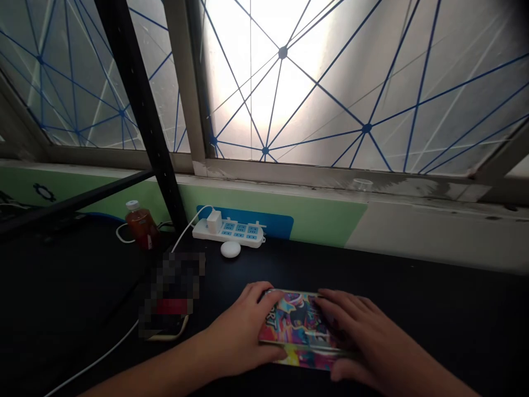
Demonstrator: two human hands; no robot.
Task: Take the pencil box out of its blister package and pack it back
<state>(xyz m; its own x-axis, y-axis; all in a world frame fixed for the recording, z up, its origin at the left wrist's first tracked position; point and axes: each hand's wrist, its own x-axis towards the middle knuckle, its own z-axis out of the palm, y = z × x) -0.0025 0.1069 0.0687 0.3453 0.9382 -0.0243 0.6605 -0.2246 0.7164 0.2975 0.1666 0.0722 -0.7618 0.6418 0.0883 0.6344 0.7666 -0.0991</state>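
A colourful printed box (300,325) with cartoon-like artwork lies on the black table, its long side facing me. Around its left end is my left hand (243,331), fingers on the top edge and thumb along the front side. My right hand (355,336) grips the opposite end, its fingers over the top and its thumb low at the front corner. The right fingers hide part of the box's right end.
A white power strip (243,234) with a plugged-in charger and a white oval object (230,249) lie near the wall. Leftward are a blurred-out phone (176,298), a cable, a reddish bottle (141,225) and a black metal frame (144,110).
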